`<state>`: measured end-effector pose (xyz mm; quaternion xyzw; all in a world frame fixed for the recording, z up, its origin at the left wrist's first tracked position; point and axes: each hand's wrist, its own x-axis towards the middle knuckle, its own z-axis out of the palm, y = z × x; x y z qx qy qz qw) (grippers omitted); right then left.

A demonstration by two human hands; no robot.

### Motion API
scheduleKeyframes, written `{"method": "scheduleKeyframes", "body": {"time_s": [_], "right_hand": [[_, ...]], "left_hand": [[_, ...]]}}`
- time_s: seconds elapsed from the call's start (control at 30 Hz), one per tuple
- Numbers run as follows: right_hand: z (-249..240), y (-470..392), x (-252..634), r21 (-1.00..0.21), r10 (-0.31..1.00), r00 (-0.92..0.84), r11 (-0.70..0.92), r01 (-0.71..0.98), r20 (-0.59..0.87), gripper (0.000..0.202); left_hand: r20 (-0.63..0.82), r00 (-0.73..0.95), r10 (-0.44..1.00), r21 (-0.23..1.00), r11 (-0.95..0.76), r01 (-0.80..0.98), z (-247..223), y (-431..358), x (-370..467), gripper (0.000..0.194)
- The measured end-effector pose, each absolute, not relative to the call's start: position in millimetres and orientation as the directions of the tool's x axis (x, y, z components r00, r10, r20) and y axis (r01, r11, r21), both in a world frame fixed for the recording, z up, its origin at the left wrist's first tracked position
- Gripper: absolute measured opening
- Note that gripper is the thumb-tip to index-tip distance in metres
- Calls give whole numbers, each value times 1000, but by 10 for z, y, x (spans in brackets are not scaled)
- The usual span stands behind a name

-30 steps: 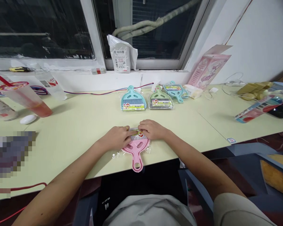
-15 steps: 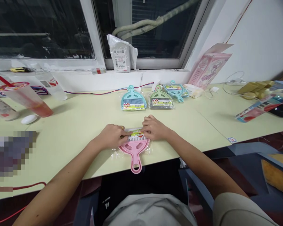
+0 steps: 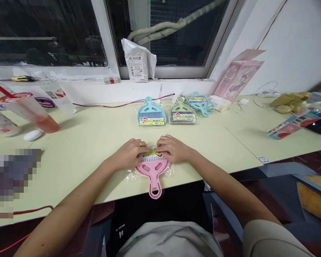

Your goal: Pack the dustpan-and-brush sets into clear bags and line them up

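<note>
A pink dustpan and brush set (image 3: 154, 171) lies in clear plastic at the table's front edge, its handle toward me and reaching past the edge. My left hand (image 3: 130, 153), with a ring on one finger, grips the far left side of the set. On the far right side, my right hand (image 3: 173, 149) has its fingers curled over the set. Both hands meet near the printed label, partly covering it. Beyond them lie a blue set (image 3: 151, 112), a green set (image 3: 182, 111) and more blue ones (image 3: 200, 103), handles pointing mostly away.
At the left stand a drink cup (image 3: 34, 114) with a red straw and a clear bottle (image 3: 56, 94). A white oval object (image 3: 32, 135) lies near the cup. A pink box (image 3: 238, 78) stands back right; a blue-pink package (image 3: 291, 125) is further right. Chairs are below.
The fingers of both hands have curled in more over the far edge and label. The pink set has shifted very slightly toward me.
</note>
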<state>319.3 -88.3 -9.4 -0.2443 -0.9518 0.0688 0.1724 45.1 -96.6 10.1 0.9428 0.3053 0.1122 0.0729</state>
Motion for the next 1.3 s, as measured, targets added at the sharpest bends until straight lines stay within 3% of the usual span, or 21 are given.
{"method": "scheduleKeyframes", "body": {"time_s": [0.23, 0.4, 0.63, 0.8, 0.9, 1.1, 1.3], "right_hand": [[-82, -910, 3145, -191, 491, -822, 871, 454, 288, 30], [-28, -947, 3075, -110, 455, -848, 890, 442, 272, 23], [-9, -935, 3004, -110, 458, -854, 889, 445, 246, 23], [-124, -860, 3195, -125, 469, -834, 883, 453, 290, 29], [-201, -824, 3357, -144, 487, -805, 872, 467, 340, 29], [-281, -824, 3451, -370, 603, -695, 795, 481, 392, 26], [-315, -800, 3387, -528, 780, -523, 621, 579, 343, 11]], "left_hand": [[134, 792, 595, 177, -801, 572, 71, -967, 475, 55], [107, 800, 590, 90, -807, 583, 131, -1008, 519, 48], [120, 815, 567, 44, -823, 566, 106, -1014, 593, 35], [110, 805, 583, 127, -812, 570, 124, -963, 447, 44], [88, 798, 596, 212, -794, 570, 157, -908, 295, 38], [-35, 717, 696, 563, -579, 589, 189, -838, 122, 35], [-113, 593, 797, 639, -399, 658, 166, -789, 89, 18]]}}
